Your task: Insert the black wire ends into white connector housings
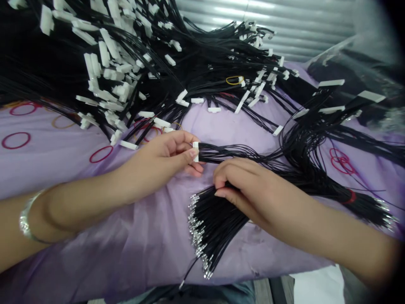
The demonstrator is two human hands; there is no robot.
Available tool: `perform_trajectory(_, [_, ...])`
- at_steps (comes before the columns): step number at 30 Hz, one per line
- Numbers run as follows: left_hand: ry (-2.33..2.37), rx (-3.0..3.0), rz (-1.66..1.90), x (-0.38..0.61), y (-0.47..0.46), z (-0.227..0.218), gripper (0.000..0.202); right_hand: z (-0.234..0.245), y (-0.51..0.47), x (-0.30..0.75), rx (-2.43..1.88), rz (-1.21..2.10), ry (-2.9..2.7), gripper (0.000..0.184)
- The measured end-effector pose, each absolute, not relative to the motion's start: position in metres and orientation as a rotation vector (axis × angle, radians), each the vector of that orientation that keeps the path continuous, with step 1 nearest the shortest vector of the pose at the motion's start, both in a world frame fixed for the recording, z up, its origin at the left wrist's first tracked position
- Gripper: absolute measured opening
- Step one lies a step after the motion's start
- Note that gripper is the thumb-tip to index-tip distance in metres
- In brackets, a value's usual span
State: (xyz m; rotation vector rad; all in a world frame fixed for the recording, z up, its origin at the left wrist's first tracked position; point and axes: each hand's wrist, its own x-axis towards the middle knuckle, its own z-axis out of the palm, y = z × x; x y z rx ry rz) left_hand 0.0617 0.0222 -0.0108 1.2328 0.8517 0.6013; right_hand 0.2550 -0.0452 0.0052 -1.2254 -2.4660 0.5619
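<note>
My left hand (182,154) pinches a white connector housing (196,152) between thumb and fingers. Several thin black wires (228,150) run from that housing to the right. Just right of it, my right hand (237,181) is closed, thumb against forefinger, over the upper end of a fanned bundle of black wires (218,223). Whatever lies between those fingertips is hidden or too small to name. The bundle's bare ends carry small silver metal terminals (198,230) facing left and toward me.
A large heap of black wire harnesses (190,59) with white connectors covers the back. Red rubber bands (101,154) lie on the purple cloth (126,245). Another wire bundle (357,202), tied with a red band, is at right. A clear plastic bag (379,80) stands behind it.
</note>
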Motion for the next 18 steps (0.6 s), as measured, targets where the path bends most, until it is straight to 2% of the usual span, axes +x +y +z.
perform_trajectory(6, [0.806,1.225,0.605,0.058,0.022,-0.012,0.003,0.014,-0.041,0.261,-1.255,0.903,-2.086,0.006])
perform_trajectory(12, [0.801,1.209,0.614,0.058,0.021,-0.012,0.004,0.020,-0.040,0.262,-1.224,1.014,-2.006,0.009])
perform_trajectory(14, [0.814,1.217,0.613,0.059,0.021,-0.012,0.003,0.020,-0.040,0.262,-1.247,0.978,-1.974,0.009])
perform_trajectory(18, [0.804,1.213,0.612,0.059,0.020,-0.012,0.007,0.020,-0.041,0.261,-1.275,0.684,-1.998,0.007])
